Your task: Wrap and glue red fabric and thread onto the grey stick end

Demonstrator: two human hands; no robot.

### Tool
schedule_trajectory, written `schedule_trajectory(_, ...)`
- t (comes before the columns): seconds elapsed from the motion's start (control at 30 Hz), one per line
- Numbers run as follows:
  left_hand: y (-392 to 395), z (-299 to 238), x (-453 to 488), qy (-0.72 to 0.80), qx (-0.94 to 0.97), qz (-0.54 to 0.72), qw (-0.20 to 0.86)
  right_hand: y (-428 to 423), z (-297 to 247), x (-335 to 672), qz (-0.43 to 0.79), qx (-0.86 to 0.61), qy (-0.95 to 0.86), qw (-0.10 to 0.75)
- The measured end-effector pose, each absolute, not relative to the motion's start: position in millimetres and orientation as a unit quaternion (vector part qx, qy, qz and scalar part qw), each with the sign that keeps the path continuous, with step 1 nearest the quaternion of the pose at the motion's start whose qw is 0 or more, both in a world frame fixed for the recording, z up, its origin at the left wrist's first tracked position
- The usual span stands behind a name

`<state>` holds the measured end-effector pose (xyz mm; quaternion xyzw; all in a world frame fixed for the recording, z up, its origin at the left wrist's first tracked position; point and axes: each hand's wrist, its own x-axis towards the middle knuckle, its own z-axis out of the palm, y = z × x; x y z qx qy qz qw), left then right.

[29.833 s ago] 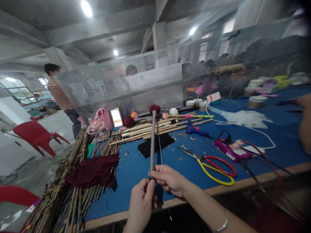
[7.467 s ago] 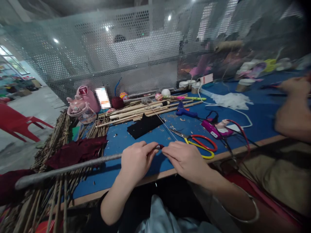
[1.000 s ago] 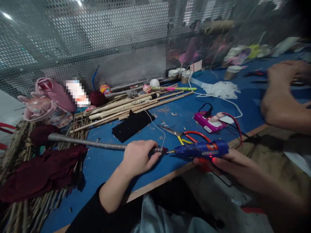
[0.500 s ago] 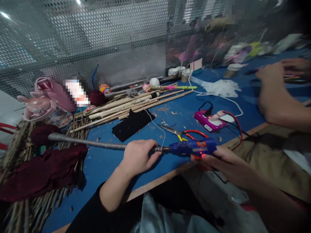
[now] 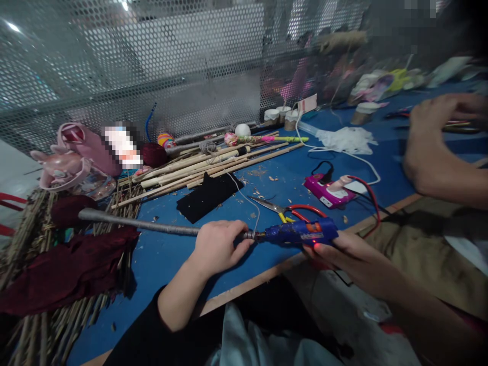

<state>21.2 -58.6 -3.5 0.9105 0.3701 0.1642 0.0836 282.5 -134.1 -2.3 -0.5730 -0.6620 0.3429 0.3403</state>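
Note:
My left hand point(image 5: 219, 246) is closed around a stick wrapped in grey yarn point(image 5: 152, 223), near its right end. The stick's far left end carries a dark red ball point(image 5: 67, 210). In my right hand point(image 5: 348, 254) is a blue hot glue gun point(image 5: 299, 232) with a small red light glowing. Its nozzle meets the wrapped end of the stick, just past my left fingertips. A strand of grey yarn point(image 5: 256, 209) runs from that end back to a small yarn ball point(image 5: 208, 147) on the sticks. Scissors point(image 5: 295, 211) with red and yellow handles lie just behind the glue gun.
Black cloth point(image 5: 209, 195) and bare wooden sticks point(image 5: 198, 169) lie farther back on the blue table point(image 5: 168, 277). A magenta power strip point(image 5: 330, 192) with a cord is at right. Dark red fabric point(image 5: 72, 269) covers twigs at left. Another person's hand point(image 5: 434, 112) works at far right.
The glue gun has tilted very slightly, its nozzle staying at the stick's end. My left hand keeps its hold. At far right, the other person's hand has shifted a little.

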Motion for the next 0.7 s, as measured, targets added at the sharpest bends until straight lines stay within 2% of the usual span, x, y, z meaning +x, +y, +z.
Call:
schedule_trajectory(0.1,-57.9,-3.9,21.1,0.372,0.910,0.163,0.082,-133.5,2.8,280.5,0.319,-0.553,-0.706,0.305)
schedule_trajectory(0.23,-57.7,-3.6,21.3,0.374,0.909,0.162,0.084,-134.0,12.9,278.4,0.262,-0.543,-0.737,0.305)
schedule_trajectory(0.4,-58.0,-1.8,21.6,0.376,0.908,0.161,0.087,-145.0,19.5,287.8,0.209,-0.535,-0.747,0.336)
schedule_trajectory(0.53,-58.2,-1.1,21.1,0.377,0.908,0.153,0.100,-145.0,15.0,296.4,0.242,-0.571,-0.692,0.371)
schedule_trajectory(0.63,-58.9,-1.1,20.4,0.378,0.908,0.150,0.107,-116.8,15.4,294.5,0.255,-0.599,-0.633,0.418)
schedule_trajectory(0.7,-59.5,-1.0,20.2,0.377,0.908,0.150,0.104,-82.0,19.3,288.8,0.208,-0.608,-0.647,0.410)
